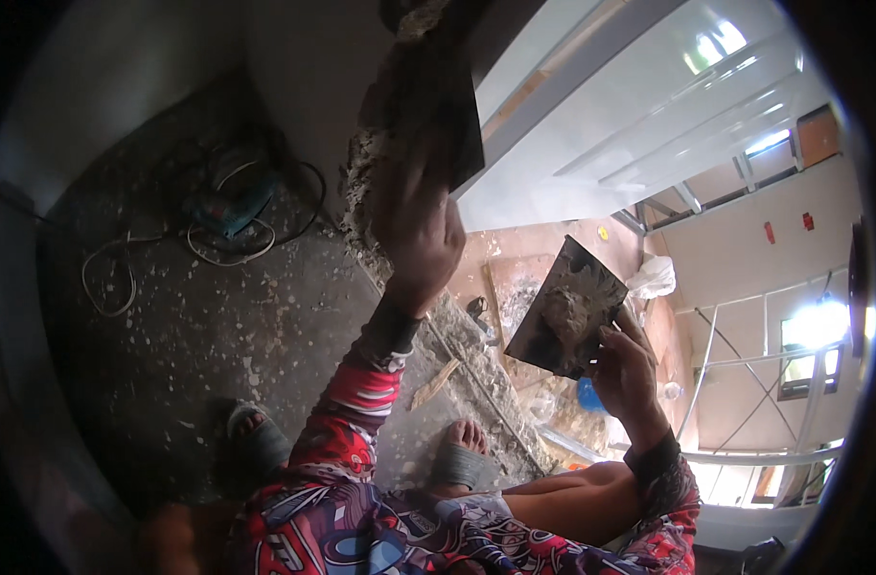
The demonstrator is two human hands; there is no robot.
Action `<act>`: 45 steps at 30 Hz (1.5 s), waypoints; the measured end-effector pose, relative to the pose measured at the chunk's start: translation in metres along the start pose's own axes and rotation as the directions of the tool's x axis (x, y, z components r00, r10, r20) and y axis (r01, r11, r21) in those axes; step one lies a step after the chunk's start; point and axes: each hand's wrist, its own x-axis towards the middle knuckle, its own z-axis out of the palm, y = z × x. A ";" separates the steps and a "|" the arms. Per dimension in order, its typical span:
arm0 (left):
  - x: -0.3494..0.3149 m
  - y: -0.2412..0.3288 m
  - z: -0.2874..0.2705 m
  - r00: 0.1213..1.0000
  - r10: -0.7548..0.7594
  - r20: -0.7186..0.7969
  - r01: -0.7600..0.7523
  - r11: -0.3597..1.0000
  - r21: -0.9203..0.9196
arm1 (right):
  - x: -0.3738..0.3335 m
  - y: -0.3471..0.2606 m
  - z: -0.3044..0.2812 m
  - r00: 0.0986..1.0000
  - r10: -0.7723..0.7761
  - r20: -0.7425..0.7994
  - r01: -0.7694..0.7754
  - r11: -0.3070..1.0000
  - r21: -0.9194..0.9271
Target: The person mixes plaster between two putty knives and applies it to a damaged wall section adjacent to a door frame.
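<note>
My left hand [421, 235] is raised at the rough, broken edge of the wall [359, 182], beside the white door. Its fingers are closed, partly lost in shadow, around what looks like a trowel with a dark flat blade [469, 144]. The handle is hidden by the hand. To the right, my right hand [625, 369] grips a dark square mortar board [539, 340] from its lower right side, tilted in the view. A lump of grey wet mortar [574, 311] lies on that board.
A teal power tool [232, 206] with a looped pale cord [122, 287] rests on the paint-spattered floor at left. The glossy white door [630, 115] stands at upper right. Rubble [486, 393] runs along the threshold beside my slippered foot [460, 455]. Metal scaffolding [764, 359] stands far right.
</note>
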 end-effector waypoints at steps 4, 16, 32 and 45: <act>-0.014 0.017 -0.029 0.989 -0.092 0.112 0.119 0.958 -0.262 | 0.001 -0.002 -0.010 0.997 -0.018 -0.079 0.018 1.000 -0.009; -0.025 0.059 -0.083 0.501 -0.223 0.836 0.749 0.595 -0.291 | 0.018 -0.002 -0.028 0.982 -0.061 -0.181 0.057 0.998 -0.026; 0.008 0.080 -0.048 0.319 0.426 0.847 0.127 0.866 -0.484 | 0.032 0.015 -0.030 0.992 0.007 -0.123 -0.012 0.999 -0.041; -0.053 0.058 0.012 -0.231 -0.206 0.951 0.862 0.409 0.298 | 0.080 0.069 -0.112 0.979 0.186 -0.084 -0.163 0.960 0.226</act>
